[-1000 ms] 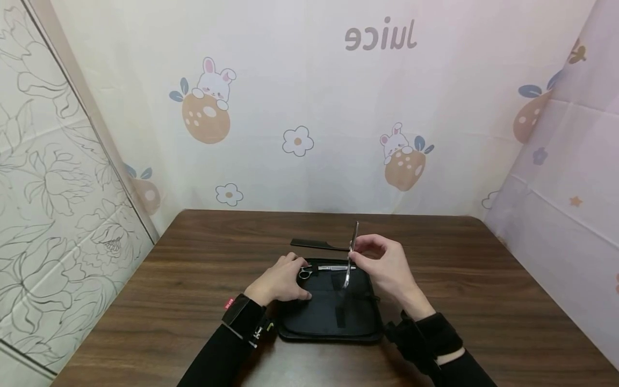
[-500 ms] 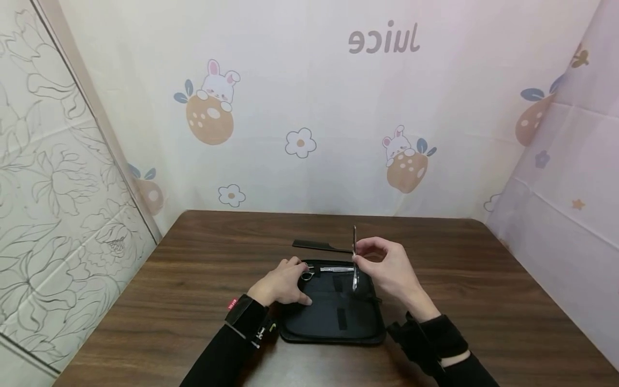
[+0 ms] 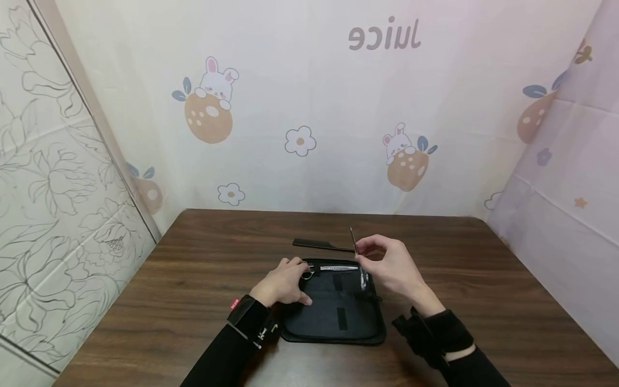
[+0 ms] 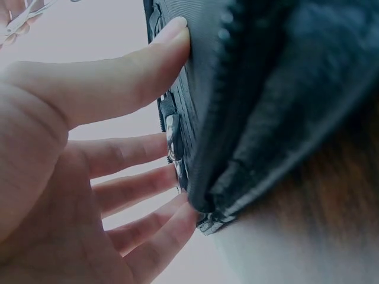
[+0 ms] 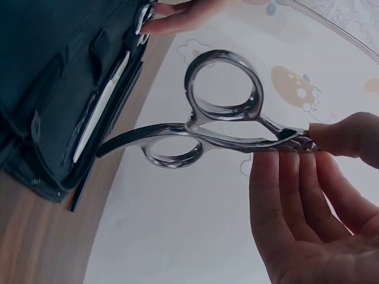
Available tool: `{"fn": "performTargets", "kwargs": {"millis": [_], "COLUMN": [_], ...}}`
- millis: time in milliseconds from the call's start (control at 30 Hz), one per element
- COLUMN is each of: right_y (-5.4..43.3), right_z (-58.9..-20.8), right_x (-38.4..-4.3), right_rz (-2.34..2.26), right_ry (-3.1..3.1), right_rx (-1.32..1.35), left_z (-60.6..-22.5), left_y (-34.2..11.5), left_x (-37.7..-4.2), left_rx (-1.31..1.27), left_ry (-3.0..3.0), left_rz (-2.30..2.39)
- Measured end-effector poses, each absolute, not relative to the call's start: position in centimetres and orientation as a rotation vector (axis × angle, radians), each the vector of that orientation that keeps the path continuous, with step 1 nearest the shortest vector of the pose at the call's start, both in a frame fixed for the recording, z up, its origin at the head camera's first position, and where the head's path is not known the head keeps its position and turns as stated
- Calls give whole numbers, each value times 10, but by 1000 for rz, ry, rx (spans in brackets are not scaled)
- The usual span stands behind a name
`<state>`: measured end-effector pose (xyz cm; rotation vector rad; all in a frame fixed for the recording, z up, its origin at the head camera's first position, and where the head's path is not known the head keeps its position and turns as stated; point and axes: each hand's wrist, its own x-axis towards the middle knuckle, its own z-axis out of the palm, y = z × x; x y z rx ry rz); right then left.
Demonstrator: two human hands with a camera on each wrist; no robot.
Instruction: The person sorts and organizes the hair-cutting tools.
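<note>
My right hand (image 3: 389, 263) pinches a pair of silver hairdressing scissors (image 5: 225, 140) between thumb and fingertips near the pivot. Their two finger rings and curved finger rest point away from the hand, and the blades are mostly hidden by it. In the head view the scissors hang over the right part of an open black zip case (image 3: 319, 317). Across the case's far side lies a second pair of scissors (image 3: 338, 268), its rings partly under my left fingertips. My left hand (image 3: 280, 285) rests at the case's left edge, thumb on the inside surface, fingers fairly straight.
A black tail comb (image 3: 314, 243) lies on the wooden table (image 3: 217, 236) just behind the case. The case lining carries dark elastic loops (image 3: 342, 318). A printed curtain (image 3: 300, 80) hangs behind the table, and a floral panel (image 3: 63, 188) stands at the left.
The scissors in my right hand have tilted, their ring end swinging right over the case. My right hand has shifted slightly right; my left hand stays at the case.
</note>
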<state>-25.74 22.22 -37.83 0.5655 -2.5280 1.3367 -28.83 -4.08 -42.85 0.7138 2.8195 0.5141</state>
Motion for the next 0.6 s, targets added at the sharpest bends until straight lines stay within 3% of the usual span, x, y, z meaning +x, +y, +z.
{"fn": "performTargets", "kwargs": {"millis": [600], "right_y": [232], "right_z": [-380], "right_x": [-276], "right_rz": [1106], "right_ry": [-2770], "right_rx": [757], "left_z": [-431], "left_y": [-39], "left_x": [-290], "left_rx": [704], "left_ry": [2833], "left_rz": [518]}}
